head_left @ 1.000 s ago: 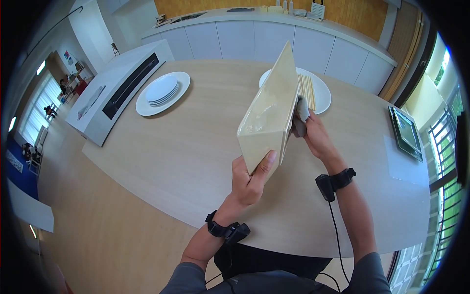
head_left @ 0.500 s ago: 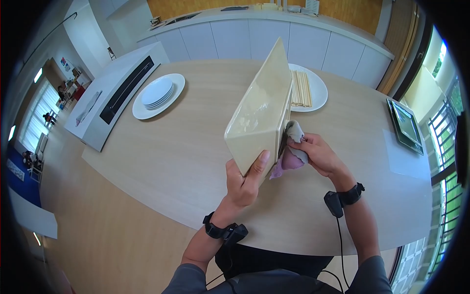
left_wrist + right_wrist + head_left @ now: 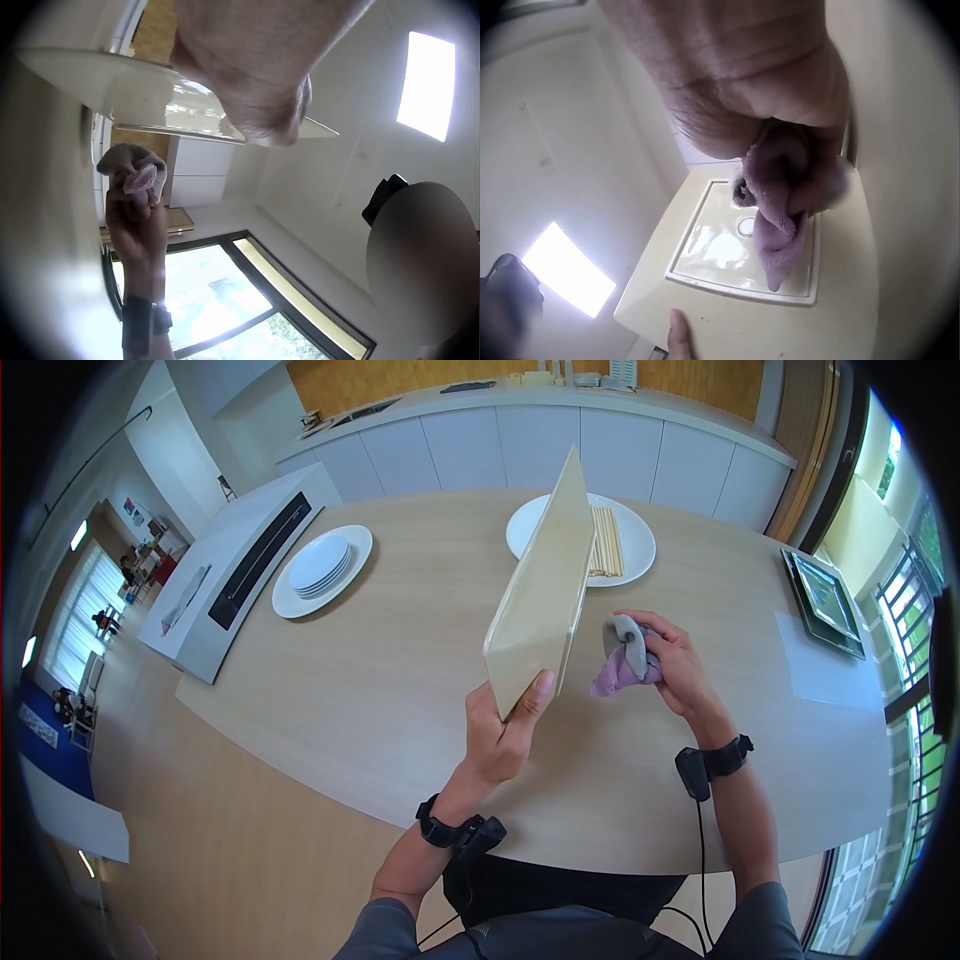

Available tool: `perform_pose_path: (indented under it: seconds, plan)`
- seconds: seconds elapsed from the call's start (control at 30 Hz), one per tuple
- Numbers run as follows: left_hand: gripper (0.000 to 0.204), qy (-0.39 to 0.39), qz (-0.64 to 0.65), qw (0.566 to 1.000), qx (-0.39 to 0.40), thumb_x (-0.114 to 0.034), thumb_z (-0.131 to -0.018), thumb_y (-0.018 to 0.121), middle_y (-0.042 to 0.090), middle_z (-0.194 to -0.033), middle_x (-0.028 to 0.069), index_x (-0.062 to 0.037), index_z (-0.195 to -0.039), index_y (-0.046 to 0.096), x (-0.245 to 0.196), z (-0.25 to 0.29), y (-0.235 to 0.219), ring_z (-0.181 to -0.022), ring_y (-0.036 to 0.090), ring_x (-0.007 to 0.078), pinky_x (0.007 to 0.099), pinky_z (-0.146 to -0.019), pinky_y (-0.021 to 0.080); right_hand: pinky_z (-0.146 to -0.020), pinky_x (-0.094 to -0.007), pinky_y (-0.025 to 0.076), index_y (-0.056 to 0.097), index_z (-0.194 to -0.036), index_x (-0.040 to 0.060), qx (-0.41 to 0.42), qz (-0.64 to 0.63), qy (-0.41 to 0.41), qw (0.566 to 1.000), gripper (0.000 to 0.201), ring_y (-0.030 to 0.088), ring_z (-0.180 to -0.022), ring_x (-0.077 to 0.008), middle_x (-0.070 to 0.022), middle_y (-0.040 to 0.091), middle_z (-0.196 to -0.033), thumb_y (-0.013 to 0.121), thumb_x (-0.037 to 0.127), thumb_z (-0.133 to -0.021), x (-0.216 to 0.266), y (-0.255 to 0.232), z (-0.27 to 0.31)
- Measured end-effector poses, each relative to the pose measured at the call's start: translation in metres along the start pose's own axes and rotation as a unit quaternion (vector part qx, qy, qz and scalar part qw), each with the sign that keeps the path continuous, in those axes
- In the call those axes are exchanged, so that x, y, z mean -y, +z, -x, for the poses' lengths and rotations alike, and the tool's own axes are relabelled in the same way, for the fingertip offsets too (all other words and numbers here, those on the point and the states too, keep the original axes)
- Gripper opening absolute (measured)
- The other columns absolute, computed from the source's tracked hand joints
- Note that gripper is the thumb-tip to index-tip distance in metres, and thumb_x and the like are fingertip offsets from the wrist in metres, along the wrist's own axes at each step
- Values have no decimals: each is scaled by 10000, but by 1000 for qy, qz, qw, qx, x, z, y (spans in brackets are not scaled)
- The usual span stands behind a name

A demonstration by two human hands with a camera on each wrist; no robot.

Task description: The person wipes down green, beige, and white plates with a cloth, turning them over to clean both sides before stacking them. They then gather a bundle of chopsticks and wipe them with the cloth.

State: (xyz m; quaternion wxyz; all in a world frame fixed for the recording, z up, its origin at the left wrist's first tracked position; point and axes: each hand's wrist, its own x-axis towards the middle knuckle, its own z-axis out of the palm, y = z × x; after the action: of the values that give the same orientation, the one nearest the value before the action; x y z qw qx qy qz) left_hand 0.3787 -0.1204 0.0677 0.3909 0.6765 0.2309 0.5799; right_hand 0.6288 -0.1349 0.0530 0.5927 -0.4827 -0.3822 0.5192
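Two hands are busy over the round wooden bench [image 3: 330,690]. The left hand [image 3: 500,735] holds a square cream plate [image 3: 540,595] up on its edge, above the bench. It grips the plate by the near bottom corner, thumb on one side and fingers curled round the other. Held tilted like this, the plate's shiny inside face turns toward the other hand — probably so that hand can get at it. The left arm comes straight up from the person's body, with the wrist bent back a little.

The right hand [image 3: 675,665] is just beside the plate but not touching it. Its fingers are bunched tight round a small cloth [image 3: 622,660], grey on top and purple below. A loose end hangs down from the fist. In the right wrist view the cloth [image 3: 780,225] dangles in front of the plate's glossy hollow [image 3: 735,255].

Farther back on the bench sit a white plate with wooden chopsticks [image 3: 603,540] and a stack of white plates [image 3: 322,565]. A dark tray [image 3: 825,600] lies off to the right.
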Motion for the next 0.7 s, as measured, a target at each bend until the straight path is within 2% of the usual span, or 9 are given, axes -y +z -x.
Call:
perform_pose_path:
  seconds: [0.2,0.27,0.33,0.4,0.47,0.5,0.57,0.67,0.7]
  plan:
    - [196,4,-22,999,37,-149,-1009,608,606,-723,64,38,-1000,664,4,3,2,-608,511,141,295,-567,414,-775,-262,554,637,-1196,-13,9,-13,-31,999,311,635,-922,-110,-64,670,-1075,431,120,-1005,-3,-27,5]
    - [219,14,-49,995,83,-150,-1008,606,633,-785,91,34,-1112,663,7,4,3,-610,515,146,292,-584,433,-787,-266,555,634,-1177,-15,24,-35,-40,998,321,638,-929,-118,-69,667,-1053,421,162,-1015,3,-23,9]
    - [249,4,-72,992,102,-144,-1006,605,656,-840,119,26,-1183,646,-1,5,5,-634,551,164,295,-611,457,-783,-279,561,624,-1163,-2,-53,-126,-53,989,341,641,-917,-129,-71,662,-1004,407,227,-1032,12,-6,15]
    - [297,-7,-95,988,121,-138,-1004,605,679,-896,146,19,-1255,629,-2,5,6,-659,587,181,299,-638,482,-773,-283,564,616,-1174,1,-64,-128,-65,988,354,643,-915,-131,-72,664,-1004,412,258,-1042,21,5,16]
    - [368,-5,-125,982,144,-113,-999,596,696,-1087,208,-4,-1350,580,1,7,8,-851,700,260,327,-775,541,-763,-287,567,607,-1186,4,-75,-130,-77,986,368,644,-913,-133,-73,667,-1003,417,289,-1052,29,11,19]
    - [368,-4,-126,981,147,-113,-999,596,696,-1087,208,-4,-1350,580,0,7,10,-851,700,260,327,-775,541,-754,-280,563,611,-1177,3,-68,-112,-87,988,376,637,-899,-121,-66,658,-1003,450,316,-1049,35,12,22]
    - [442,3,-119,978,173,-32,-943,604,641,-1277,221,-16,-1382,552,-2,7,13,-1122,670,343,374,-940,530,-744,-272,558,615,-1169,1,-62,-95,-98,989,387,630,-885,-110,-60,650,-1003,482,343,-1045,36,10,20]
    - [587,29,-99,972,210,52,-846,591,567,-1404,192,-30,-1422,514,0,8,18,-1267,576,367,402,-1047,481,-704,-256,546,668,-1085,2,-106,-100,-128,981,406,619,-797,-92,-37,646,-922,556,387,-1023,34,-2,11]
    - [587,29,-100,972,212,52,-846,591,567,-1404,192,-30,-1422,514,0,8,21,-1267,576,367,402,-1047,481,-674,-247,528,689,-1018,10,-62,-57,-85,993,404,597,-740,-85,-21,638,-869,582,399,-1011,38,-10,10]
